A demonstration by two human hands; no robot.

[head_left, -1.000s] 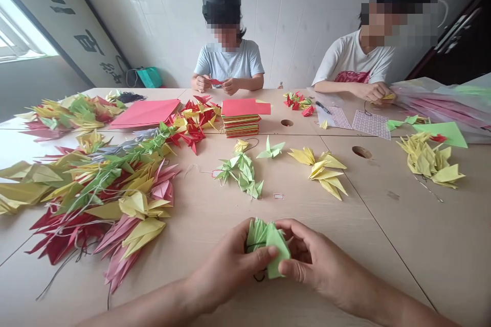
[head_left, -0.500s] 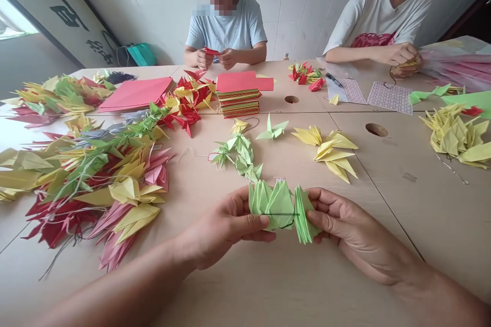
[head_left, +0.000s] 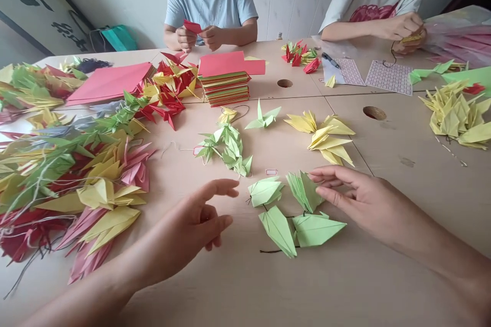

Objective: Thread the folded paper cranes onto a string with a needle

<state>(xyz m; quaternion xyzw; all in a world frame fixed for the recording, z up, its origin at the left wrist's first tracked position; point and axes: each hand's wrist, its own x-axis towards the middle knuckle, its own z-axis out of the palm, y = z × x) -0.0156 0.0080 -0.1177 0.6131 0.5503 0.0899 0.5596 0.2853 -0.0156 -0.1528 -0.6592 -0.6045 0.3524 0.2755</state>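
Several light-green folded paper cranes (head_left: 276,230), joined by dark thread, lie on the table between my hands. My left hand (head_left: 199,219) hovers left of them, fingers apart and holding nothing. At the upper right crane (head_left: 305,191), my right hand (head_left: 355,196) has its thumb and fingertips against or just beside the right edge; the fingers are loosely stretched, not closed round it. A small red-edged label (head_left: 271,172) lies just beyond. Farther out are a string of small green cranes (head_left: 230,148), a single green crane (head_left: 263,116) and several yellow cranes (head_left: 320,135).
Colourful strung cranes (head_left: 88,179) heap up on the left. Behind are red sheets (head_left: 111,82), a stack of coloured paper (head_left: 224,87) and label sheets (head_left: 389,76). Yellow cranes (head_left: 456,115) lie right, near a table hole (head_left: 374,113). Two people sit opposite, handling folded paper.
The green cranes, held bunched between both hands before, now lie spread on the table. My left hand has let go and moved left. The view has tilted down slightly.
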